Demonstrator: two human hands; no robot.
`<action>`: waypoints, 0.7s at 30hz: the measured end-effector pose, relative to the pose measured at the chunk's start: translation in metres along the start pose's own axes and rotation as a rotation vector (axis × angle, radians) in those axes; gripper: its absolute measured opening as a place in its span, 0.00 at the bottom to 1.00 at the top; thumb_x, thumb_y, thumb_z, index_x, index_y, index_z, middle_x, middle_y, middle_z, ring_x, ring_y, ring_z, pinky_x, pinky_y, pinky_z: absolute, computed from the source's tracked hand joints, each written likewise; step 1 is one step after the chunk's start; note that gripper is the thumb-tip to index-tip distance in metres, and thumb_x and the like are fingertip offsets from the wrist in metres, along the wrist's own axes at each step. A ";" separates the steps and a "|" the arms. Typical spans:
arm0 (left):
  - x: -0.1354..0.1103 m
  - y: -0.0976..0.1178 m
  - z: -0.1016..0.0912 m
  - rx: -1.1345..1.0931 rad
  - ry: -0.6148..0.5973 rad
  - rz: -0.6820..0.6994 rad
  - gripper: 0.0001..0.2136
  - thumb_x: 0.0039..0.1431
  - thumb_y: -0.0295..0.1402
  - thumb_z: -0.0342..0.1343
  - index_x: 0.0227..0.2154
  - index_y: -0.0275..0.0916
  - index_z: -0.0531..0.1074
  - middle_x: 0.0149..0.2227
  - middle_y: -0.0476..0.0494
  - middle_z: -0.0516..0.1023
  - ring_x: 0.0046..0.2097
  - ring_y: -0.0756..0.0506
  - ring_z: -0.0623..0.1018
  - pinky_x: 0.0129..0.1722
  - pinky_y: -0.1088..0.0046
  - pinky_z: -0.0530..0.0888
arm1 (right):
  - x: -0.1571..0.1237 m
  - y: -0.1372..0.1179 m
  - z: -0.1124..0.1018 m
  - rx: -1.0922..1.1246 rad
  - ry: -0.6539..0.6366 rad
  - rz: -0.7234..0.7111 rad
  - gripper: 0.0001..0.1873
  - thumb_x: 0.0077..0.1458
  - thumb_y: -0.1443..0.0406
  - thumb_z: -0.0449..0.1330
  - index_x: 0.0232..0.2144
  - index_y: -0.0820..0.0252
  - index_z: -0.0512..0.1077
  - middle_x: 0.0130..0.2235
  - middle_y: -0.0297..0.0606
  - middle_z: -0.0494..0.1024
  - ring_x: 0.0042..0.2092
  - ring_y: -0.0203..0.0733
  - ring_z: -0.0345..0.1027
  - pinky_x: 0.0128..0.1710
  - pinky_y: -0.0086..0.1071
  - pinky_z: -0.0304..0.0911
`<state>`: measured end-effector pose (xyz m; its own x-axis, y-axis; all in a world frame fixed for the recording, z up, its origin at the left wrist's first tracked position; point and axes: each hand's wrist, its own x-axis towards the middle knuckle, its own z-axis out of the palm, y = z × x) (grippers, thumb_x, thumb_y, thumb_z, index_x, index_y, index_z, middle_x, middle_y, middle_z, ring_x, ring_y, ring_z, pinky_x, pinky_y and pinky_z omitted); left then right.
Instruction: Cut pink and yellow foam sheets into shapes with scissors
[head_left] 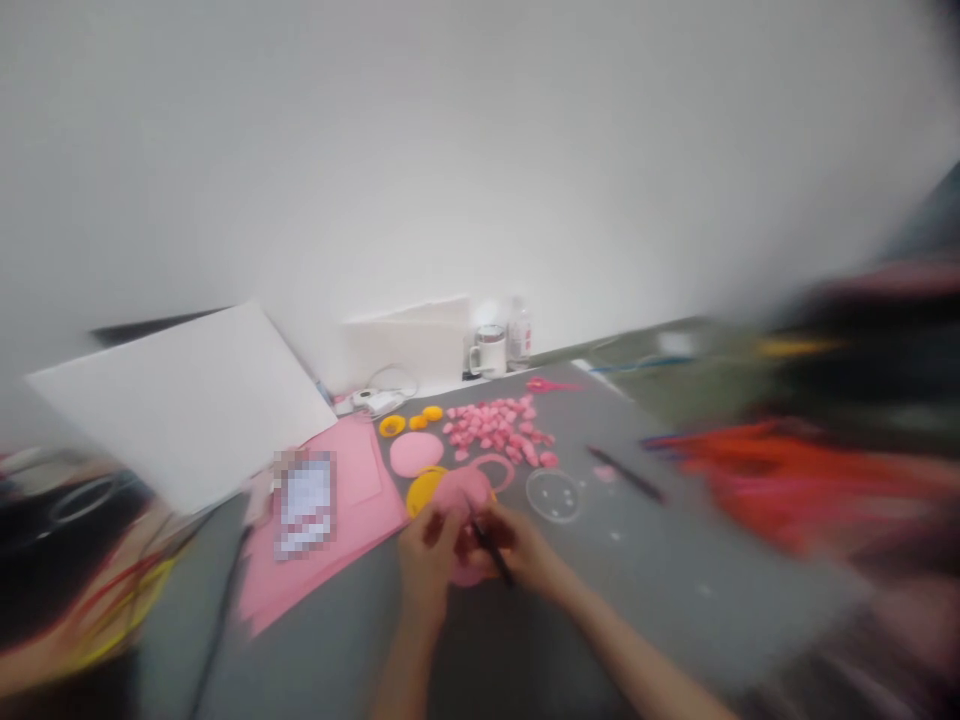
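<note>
Forearms, two, are seen entering from the near edge. Left hand (pixel 426 560): fingers are closed on the near rim of a pink paper disc (pixel 463 497), which is held at the near middle of the grey mat (pixel 660 560). Right hand (pixel 529 560): fingers are pinched round a dark pen (pixel 493 556), which is laid across the disc's near part. The disc is judged light, thin and easily creased; it is best taken at the rim, flat between thumb and finger.

Touching it, at left: yellow disc (pixel 418 490). Further left: pink sheets (pixel 352 480). Far of the hands: smaller pink circle (pixel 415 452), pink ring (pixel 496 470), heap of pink pieces (pixel 499 425), yellow cups (pixel 391 425). At right: drawn circle (pixel 553 495), second pen (pixel 626 473).

Surface: flat, matt. Room: white wall (pixel 480 150) behind; white board (pixel 180 400) at left; mug (pixel 489 350) and bottle (pixel 519 338) at the far edge. Margins are blurred.
</note>
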<state>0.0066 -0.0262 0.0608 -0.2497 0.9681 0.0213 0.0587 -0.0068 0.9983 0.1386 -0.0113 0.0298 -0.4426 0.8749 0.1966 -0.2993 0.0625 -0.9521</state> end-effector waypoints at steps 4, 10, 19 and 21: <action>0.000 -0.001 0.001 -0.008 -0.004 0.014 0.14 0.46 0.42 0.58 0.20 0.35 0.69 0.17 0.52 0.67 0.22 0.52 0.67 0.23 0.78 0.63 | -0.002 -0.003 0.003 0.045 -0.005 -0.018 0.25 0.37 0.53 0.69 0.30 0.60 0.63 0.27 0.31 0.68 0.28 0.34 0.60 0.29 0.28 0.58; -0.004 -0.002 -0.002 0.001 0.012 -0.005 0.15 0.46 0.44 0.57 0.21 0.35 0.69 0.19 0.52 0.68 0.23 0.52 0.67 0.24 0.78 0.63 | -0.002 0.003 0.005 0.046 -0.009 0.004 0.25 0.36 0.54 0.70 0.31 0.61 0.64 0.26 0.30 0.67 0.27 0.33 0.60 0.28 0.27 0.58; -0.008 -0.002 -0.003 -0.021 0.009 -0.011 0.15 0.46 0.45 0.58 0.22 0.36 0.69 0.19 0.52 0.68 0.23 0.52 0.67 0.24 0.78 0.63 | -0.007 0.002 0.008 0.056 -0.009 0.016 0.23 0.35 0.61 0.71 0.33 0.60 0.66 0.26 0.29 0.68 0.27 0.34 0.62 0.27 0.27 0.60; -0.008 -0.002 -0.001 -0.011 -0.008 0.005 0.15 0.47 0.45 0.57 0.22 0.35 0.69 0.19 0.52 0.67 0.23 0.52 0.66 0.24 0.78 0.63 | -0.008 0.001 0.005 0.067 -0.009 0.006 0.23 0.35 0.61 0.71 0.34 0.61 0.66 0.27 0.30 0.68 0.28 0.33 0.62 0.28 0.27 0.59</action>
<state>0.0073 -0.0342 0.0586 -0.2419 0.9700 0.0263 0.0492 -0.0149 0.9987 0.1372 -0.0209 0.0284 -0.4519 0.8710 0.1929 -0.3525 0.0243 -0.9355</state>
